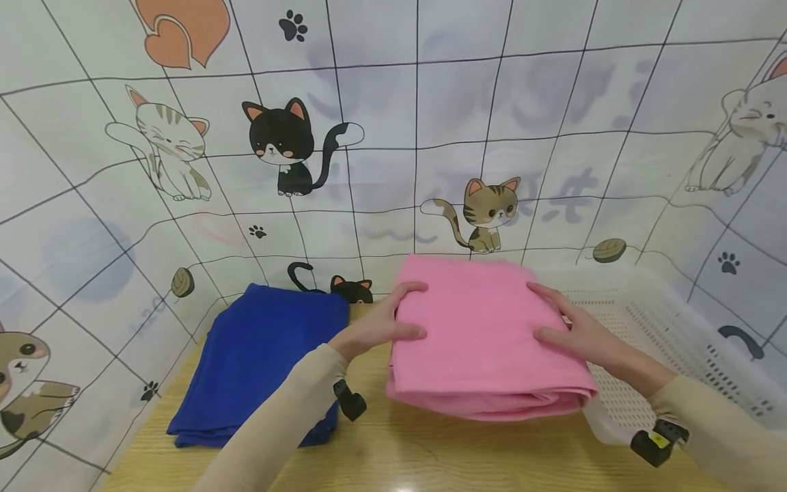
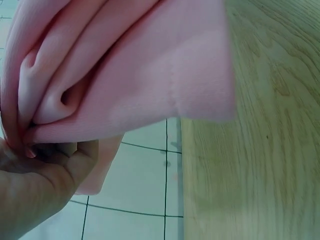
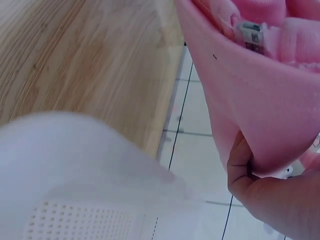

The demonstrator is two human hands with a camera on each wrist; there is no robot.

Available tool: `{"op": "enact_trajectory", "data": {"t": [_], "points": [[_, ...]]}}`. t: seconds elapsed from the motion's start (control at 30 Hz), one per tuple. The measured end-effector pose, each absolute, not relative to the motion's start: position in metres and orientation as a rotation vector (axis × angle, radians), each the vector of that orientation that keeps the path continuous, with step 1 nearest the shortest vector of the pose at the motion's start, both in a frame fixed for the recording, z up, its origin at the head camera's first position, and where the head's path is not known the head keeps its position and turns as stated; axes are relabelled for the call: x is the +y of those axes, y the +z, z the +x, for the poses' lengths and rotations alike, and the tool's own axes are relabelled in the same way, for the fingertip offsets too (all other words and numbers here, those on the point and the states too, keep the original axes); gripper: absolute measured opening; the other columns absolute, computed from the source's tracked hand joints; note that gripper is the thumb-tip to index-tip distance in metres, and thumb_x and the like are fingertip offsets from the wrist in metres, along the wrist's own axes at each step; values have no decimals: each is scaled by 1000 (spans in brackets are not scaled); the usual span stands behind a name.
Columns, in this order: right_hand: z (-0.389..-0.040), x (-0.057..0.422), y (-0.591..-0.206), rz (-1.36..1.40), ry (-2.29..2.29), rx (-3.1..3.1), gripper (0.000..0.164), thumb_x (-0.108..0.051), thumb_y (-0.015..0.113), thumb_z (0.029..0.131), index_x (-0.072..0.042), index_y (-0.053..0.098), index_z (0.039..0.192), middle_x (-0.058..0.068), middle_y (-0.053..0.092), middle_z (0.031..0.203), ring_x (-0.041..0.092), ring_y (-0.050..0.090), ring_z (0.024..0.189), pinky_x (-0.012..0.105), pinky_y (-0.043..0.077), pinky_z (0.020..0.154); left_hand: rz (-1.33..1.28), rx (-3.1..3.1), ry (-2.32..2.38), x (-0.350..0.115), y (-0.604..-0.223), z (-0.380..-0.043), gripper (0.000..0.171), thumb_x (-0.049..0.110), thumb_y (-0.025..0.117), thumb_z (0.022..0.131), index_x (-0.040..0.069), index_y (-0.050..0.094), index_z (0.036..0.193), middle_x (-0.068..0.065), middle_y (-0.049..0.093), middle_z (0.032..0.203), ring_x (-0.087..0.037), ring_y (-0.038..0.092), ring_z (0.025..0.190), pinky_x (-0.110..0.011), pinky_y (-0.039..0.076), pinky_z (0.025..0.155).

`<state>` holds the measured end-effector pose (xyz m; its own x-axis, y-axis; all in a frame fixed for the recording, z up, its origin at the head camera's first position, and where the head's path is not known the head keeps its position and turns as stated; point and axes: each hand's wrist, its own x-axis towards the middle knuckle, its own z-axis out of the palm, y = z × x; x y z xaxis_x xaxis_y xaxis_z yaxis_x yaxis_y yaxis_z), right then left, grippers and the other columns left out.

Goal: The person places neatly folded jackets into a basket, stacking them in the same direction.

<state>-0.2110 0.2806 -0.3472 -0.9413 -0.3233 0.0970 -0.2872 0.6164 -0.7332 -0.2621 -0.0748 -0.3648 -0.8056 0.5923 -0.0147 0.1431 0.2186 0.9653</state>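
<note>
A pink folded cloth (image 1: 473,328) is held between my two hands, raised off the wooden table. My left hand (image 1: 396,318) grips its left side, thumb and fingers pressing the edge. In the left wrist view, layered folds and a stitched hem show on the pink cloth (image 2: 145,80) above the curled fingers. On the opposite side, my right hand (image 1: 572,331) grips the right edge. A small label (image 3: 251,35) shows among the folds in the right wrist view. To the left, a blue folded cloth (image 1: 270,355) lies on the table, apart from the pink one.
A white perforated plastic basket (image 1: 615,430) stands on the right, partly behind my right hand and forearm. The wooden table (image 1: 393,451) lies beneath everything. Behind it rises a backdrop (image 1: 387,178) printed with grid lines and cartoon cats.
</note>
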Motion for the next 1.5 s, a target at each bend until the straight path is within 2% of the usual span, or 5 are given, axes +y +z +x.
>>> {"op": "enact_trajectory", "data": {"t": [0.3, 0.53, 0.77, 1.17, 1.5], "points": [[-212, 307, -347, -486, -1181, 2843, 79, -29, 63, 94, -23, 15, 156, 31, 20, 151, 43, 49, 109, 48, 44, 82, 727, 2135, 1596, -47, -354, -264, 72, 17, 75, 83, 33, 36, 141, -7, 40, 133, -24, 58, 103, -37, 48, 87], [-212, 322, -342, -485, -1218, 2846, 79, -26, 62, 94, -23, 13, 156, 30, 16, 153, 50, 37, 121, 58, 37, 87, 785, 2162, 1592, -28, -352, -269, 71, 14, 74, 82, 31, 37, 140, -5, 40, 132, -21, 57, 103, -35, 49, 85], [-211, 339, -338, -505, -1191, 2884, 78, -22, 61, 95, -24, 13, 156, 28, 14, 154, 50, 33, 122, 54, 33, 87, 759, 2038, 1675, -9, -354, -266, 75, 6, 69, 83, 30, 31, 142, -11, 41, 129, -22, 59, 100, -35, 52, 81], [-205, 366, -342, -598, -1182, 2947, 82, -10, 62, 91, -22, 14, 156, 24, 11, 157, 53, 14, 133, 67, 6, 102, 860, 1974, 1725, 14, -360, -257, 74, 0, 61, 87, 32, 26, 144, -10, 32, 139, -17, 48, 116, -30, 45, 93], [-202, 393, -330, -523, -1046, 2998, 85, -12, 63, 91, -26, 10, 157, 27, 10, 156, 58, 28, 120, 74, 27, 84, 833, 1943, 1796, 43, -368, -253, 74, -1, 64, 88, 22, 27, 148, -10, 45, 126, -14, 53, 106, -27, 48, 86]]}}
